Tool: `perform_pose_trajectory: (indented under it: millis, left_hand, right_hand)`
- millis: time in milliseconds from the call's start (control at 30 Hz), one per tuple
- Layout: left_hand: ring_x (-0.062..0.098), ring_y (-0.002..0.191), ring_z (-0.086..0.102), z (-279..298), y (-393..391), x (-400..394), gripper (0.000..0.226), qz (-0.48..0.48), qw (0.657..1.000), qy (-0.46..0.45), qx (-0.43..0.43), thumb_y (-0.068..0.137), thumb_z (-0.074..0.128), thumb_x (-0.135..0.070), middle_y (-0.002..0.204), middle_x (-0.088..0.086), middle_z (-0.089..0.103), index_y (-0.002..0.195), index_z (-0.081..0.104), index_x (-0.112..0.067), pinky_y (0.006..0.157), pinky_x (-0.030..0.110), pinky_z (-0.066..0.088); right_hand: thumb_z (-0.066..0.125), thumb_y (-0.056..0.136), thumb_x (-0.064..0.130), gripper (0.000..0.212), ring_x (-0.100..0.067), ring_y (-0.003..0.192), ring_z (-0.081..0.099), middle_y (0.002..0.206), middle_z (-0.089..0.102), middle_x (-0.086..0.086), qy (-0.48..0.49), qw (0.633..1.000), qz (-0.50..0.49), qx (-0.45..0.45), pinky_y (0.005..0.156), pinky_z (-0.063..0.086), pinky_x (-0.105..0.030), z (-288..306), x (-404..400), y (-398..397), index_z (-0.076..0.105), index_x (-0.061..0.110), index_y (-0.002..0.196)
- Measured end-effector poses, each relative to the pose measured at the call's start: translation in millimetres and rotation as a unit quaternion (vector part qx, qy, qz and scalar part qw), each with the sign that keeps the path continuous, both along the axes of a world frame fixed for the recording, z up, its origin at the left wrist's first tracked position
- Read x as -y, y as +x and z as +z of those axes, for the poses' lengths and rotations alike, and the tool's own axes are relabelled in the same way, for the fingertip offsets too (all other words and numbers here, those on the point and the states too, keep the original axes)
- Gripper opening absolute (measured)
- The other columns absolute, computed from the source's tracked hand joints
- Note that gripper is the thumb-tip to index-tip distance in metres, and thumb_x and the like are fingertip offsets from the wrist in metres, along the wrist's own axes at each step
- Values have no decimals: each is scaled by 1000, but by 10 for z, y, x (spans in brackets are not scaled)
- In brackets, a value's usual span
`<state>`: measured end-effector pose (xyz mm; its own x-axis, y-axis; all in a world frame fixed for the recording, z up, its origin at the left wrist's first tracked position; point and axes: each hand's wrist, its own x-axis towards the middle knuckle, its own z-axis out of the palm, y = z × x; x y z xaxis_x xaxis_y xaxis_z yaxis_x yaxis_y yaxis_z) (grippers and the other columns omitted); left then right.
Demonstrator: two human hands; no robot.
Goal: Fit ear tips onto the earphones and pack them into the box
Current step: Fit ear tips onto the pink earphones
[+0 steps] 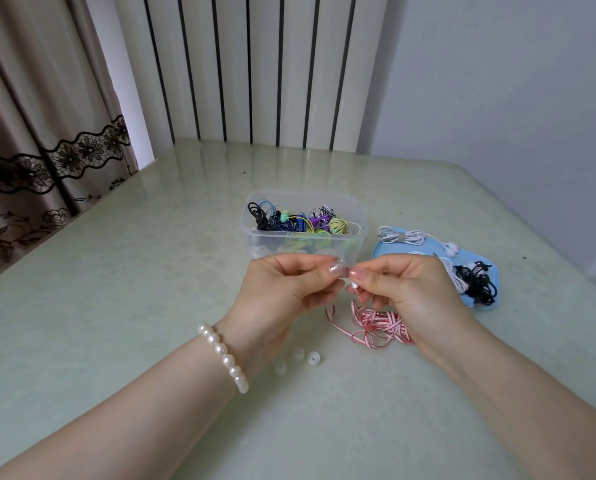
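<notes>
My left hand [291,289] and my right hand [405,292] meet at the fingertips above the table, in front of the clear plastic box [251,233]. My right hand pinches a small white earbud [353,284] of the red-and-white striped earphones [379,323], whose cable lies coiled on the table under that hand. My left thumb and fingers pinch something tiny against the earbud; I cannot see it clearly. Three translucent ear tips [298,360] lie loose on the table below my left hand. The box holds several tangled coloured earphones [303,223].
A blue lid [480,303] lies right of the box, with white earphones [403,237] and black earphones [476,282] on it. The pale green table [116,271] reaches a radiator at the back, a curtain at the left and a wall at the right.
</notes>
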<state>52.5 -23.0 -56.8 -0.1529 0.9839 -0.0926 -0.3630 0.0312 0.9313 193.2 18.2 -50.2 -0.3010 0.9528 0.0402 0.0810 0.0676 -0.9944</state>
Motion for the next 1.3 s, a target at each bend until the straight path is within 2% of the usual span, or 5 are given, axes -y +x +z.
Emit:
perform_pose_trajectory:
  millis: [233,367,567,933,1300]
  left_hand:
    - [17,61,64,-37,-14,-41,10,58,992,27,-108,70,71,4,62,8,70,67,71,-6,68,27,56]
    - [15,58,56,-76,-57,-104,13,81,983,17,-163,68,75,3,59,3,66,67,68,-8,63,24,50]
    - [-2,53,55,-209,-102,-165,21,65,934,41,-349,71,76,-9,64,-7,66,64,66,-25,59,13,44]
    - [16,70,58,-163,-245,-235,18,82,950,51,-298,87,62,-16,74,6,69,70,68,-21,71,29,47]
    - [-8,49,51,-120,-464,-278,17,124,954,56,-265,87,60,-10,70,-4,68,74,68,-17,52,6,39]
  right_hand:
    - [59,86,6,16,11,62,57,75,70,6,82,981,63,162,63,41,-4,58,-39,74,72,14,89]
    - [74,73,34,29,1,76,54,90,66,12,173,897,21,407,69,40,-16,140,-160,277,70,23,100]
    - [83,61,36,43,2,72,53,88,65,13,136,842,124,508,57,37,-7,109,-147,328,69,29,100]
    - [79,67,13,11,-17,55,51,61,66,-11,165,961,4,221,59,41,-26,431,-273,144,72,20,71]
    - [78,68,7,19,-21,59,55,70,67,-11,189,965,-75,167,56,47,-29,931,-970,-340,67,22,67]
